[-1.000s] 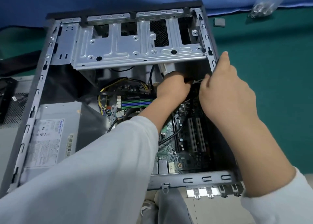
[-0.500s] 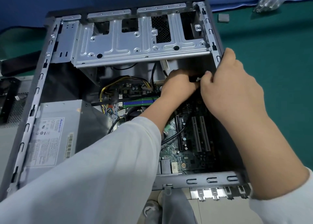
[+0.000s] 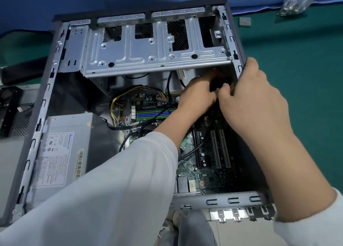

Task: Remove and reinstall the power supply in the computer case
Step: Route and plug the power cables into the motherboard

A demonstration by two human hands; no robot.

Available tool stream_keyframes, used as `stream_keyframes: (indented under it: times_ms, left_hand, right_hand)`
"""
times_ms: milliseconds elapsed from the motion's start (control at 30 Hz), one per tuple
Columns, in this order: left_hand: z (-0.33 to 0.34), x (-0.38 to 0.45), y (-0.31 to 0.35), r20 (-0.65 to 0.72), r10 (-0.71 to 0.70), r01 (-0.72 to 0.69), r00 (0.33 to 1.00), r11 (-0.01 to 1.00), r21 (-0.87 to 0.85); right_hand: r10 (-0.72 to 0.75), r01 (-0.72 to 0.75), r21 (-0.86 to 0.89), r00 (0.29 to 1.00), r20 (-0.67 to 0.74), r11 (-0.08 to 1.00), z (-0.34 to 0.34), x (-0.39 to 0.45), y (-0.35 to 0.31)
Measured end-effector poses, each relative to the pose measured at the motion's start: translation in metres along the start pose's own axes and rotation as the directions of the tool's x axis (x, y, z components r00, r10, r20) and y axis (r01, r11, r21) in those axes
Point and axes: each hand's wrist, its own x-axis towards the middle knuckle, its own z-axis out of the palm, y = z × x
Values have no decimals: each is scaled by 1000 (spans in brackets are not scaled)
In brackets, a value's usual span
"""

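**Reaching Into the Open Case, Both Hands Are Met Beside the Drive Cage**

Lying on its side with the panel off, the open grey metal computer case [image 3: 39,113] is seen from above on a green table surface [image 3: 300,82]. The silver box-shaped power supply with a white label [image 3: 63,153] is seated in the case's near-left corner, with a bundle of yellow and black wires [image 3: 118,100] looped from it toward the green motherboard [image 3: 193,164]. The left hand [image 3: 194,97], in a white sleeve, is placed deep inside beneath the silver drive cage [image 3: 154,47]; its fingers are curled around a small dark part which cannot be made out. The right hand [image 3: 254,99] is set against the case's right wall, its fingertips hooked over the rim and its thumb pressed toward the same dark part. A clear plastic bag of screws [image 3: 295,2] is laid well apart on the table.
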Motion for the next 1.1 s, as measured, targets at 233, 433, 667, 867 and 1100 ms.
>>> stream_keyframes:
  times_ms: [233,433,667,867,1100]
  left_hand:
    - [-1,-2,-1,-38,-102,108,994,955,278]
    - [1,5,-4,-170,-99,156,981,917,367]
    - [2,9,0,-9,-104,97,995,886,454]
    - [2,11,-1,23,-79,56,997,855,515]
    - [4,12,-1,75,-73,21,995,843,538]
  right_hand:
    - [0,0,-14,1000,-3,1000,1,1,0]
    - [-2,2,-21,1000,-3,1000,1,1,0]
    - [7,-7,-23,1000,3,1000,1,0,-1]
    - [11,-11,-17,1000,1,1000,1,0,-1]
    - [7,-7,-9,1000,3,1000,0,-1,-1]
